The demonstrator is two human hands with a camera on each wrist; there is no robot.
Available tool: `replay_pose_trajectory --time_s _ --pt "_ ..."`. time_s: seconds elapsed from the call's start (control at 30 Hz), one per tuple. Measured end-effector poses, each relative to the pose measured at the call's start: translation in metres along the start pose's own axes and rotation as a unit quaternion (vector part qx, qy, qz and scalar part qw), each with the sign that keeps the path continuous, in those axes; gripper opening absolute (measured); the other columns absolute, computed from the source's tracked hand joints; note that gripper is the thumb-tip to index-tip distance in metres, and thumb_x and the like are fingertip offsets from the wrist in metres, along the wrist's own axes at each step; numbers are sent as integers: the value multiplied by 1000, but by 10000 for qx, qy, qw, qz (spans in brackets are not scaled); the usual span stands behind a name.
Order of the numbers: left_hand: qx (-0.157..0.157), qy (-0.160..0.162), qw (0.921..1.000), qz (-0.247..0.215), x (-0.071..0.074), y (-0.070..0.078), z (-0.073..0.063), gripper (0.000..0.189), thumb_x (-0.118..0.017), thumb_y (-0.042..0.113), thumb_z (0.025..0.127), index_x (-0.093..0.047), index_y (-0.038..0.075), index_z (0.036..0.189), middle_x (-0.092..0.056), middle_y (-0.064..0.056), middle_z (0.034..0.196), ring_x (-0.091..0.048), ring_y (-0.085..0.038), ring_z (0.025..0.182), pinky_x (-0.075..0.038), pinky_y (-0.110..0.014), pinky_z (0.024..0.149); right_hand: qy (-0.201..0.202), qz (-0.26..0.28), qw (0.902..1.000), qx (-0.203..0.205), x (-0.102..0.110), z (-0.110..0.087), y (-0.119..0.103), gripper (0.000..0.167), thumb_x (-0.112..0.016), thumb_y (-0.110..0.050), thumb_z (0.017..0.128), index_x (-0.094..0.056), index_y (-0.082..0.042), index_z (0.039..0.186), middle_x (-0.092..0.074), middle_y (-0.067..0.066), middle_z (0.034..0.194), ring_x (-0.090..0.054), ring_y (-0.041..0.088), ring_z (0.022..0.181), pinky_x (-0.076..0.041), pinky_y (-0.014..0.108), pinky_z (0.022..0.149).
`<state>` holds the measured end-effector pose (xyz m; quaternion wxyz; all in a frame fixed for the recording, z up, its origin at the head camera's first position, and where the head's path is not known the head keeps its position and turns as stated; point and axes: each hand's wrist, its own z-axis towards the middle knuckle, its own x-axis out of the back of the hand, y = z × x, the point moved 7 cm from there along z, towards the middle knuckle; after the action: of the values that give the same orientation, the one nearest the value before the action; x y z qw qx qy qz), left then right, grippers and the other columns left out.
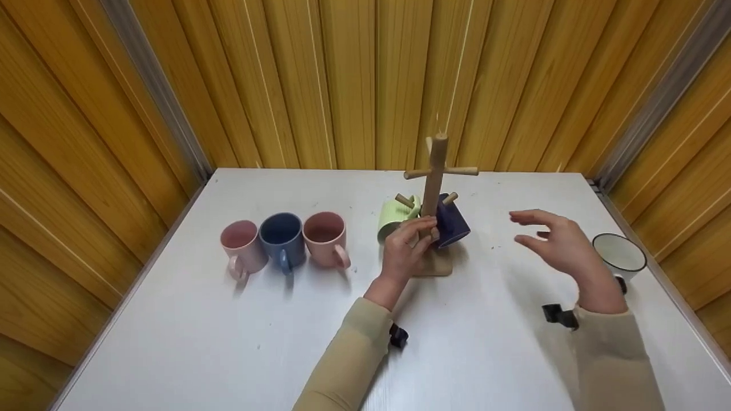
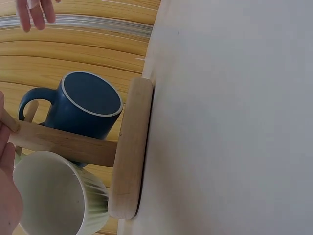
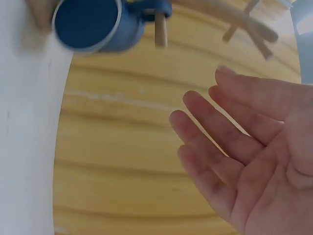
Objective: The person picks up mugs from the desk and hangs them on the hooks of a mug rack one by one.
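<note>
My left hand (image 1: pixel 404 246) grips the post of a wooden mug tree (image 1: pixel 435 177) low down, its base (image 2: pixel 131 152) flat on the table. A pale green ribbed mug (image 1: pixel 390 219) hangs by its handle from a lower peg on the left. On the right a dark blue mug (image 1: pixel 454 224) hangs tilted from another lower peg, its mouth facing down and outward in the left wrist view. The upper pegs carry nothing. My right hand (image 1: pixel 557 242) is held off to the right of the tree, fingers apart and nothing in them; its palm shows in the right wrist view.
Left of the tree, a pink mug (image 1: pixel 243 245), a blue mug (image 1: pixel 282 241) and another pink mug (image 1: pixel 325 237) stand upright in a row, handles toward me. A white mug with a dark rim (image 1: pixel 619 252) stands at the right edge, partly behind my right wrist. Wooden panels (image 1: pixel 348 85) wall the table.
</note>
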<state>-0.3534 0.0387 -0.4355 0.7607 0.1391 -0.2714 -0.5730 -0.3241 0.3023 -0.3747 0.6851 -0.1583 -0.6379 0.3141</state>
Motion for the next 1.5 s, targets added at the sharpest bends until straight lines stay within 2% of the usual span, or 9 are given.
replay_pose_trajectory --time_s 0.1,0.33,0.5,0.63,0.73,0.8,1.07,1.23,1.5 --pt "19 -10 10000 26 0 1 0 24 -77 0 88 -75 1 111 -77 -12 117 -72 -25 114 -54 -26 104 -134 -289 9994 -165 18 -11 20 52 -67 -8 98 -53 -4 147 -51 28 151 -47 52 137 -41 69 109" --pt "93 -48 9999 82 -1 2 0 23 -77 2 89 -76 2 112 -77 -12 117 -72 -24 114 -53 -25 105 -708 -958 9918 -461 55 -31 69 66 -66 0 91 -43 -1 153 -35 39 155 -57 43 88 -50 38 58" --pt "83 -37 9999 68 -2 2 1 24 -77 0 88 -75 1 112 -77 -12 117 -72 -24 115 -53 -26 105 -1157 -1096 9852 -631 71 -37 103 78 -64 17 76 -39 9 150 -18 48 156 -30 68 132 -48 28 61" --pt "170 -43 9998 38 -2 1 1 26 -77 -1 87 -75 2 113 -77 -12 119 -71 -24 116 -53 -26 105 -1200 -1585 9788 -487 72 -38 122 83 -70 16 73 -39 8 150 -15 53 151 -18 78 131 -43 66 103" --pt "227 -59 9997 46 -1 1 0 26 -76 -1 88 -75 2 113 -76 -12 119 -71 -24 117 -53 -25 105 -1387 -1728 9732 -617 67 -38 134 88 -64 18 75 -32 1 155 -6 53 152 -10 81 130 -10 89 104" --pt "246 -74 9997 46 -1 1 0 25 -76 0 88 -75 2 114 -76 -12 120 -71 -25 117 -53 -25 106 -1519 -1734 9703 -731 63 -37 141 92 -60 20 75 -27 -1 158 -1 52 153 -8 84 128 -13 90 102" --pt "196 -56 9998 57 -2 2 0 26 -77 -2 87 -75 1 113 -77 -12 118 -71 -25 116 -53 -26 106 -1581 -1424 9713 -1061 57 -31 158 95 -50 29 70 -25 0 157 -3 50 153 -7 85 126 -57 62 78" --pt "142 -23 9999 93 -1 2 1 26 -76 -2 87 -75 2 113 -77 -12 118 -71 -25 116 -52 -25 107 -1426 -1253 9746 -1189 62 -27 160 89 -60 25 68 -36 -2 150 -19 50 143 -23 72 114 -51 35 59" --pt "123 15 9999 117 0 2 0 25 -76 -2 88 -75 1 112 -77 -12 118 -72 -25 116 -53 -25 106 -1431 -1345 9740 -1131 58 -23 138 86 -83 2 64 -41 -1 140 -33 45 126 -37 59 103 -50 49 65"
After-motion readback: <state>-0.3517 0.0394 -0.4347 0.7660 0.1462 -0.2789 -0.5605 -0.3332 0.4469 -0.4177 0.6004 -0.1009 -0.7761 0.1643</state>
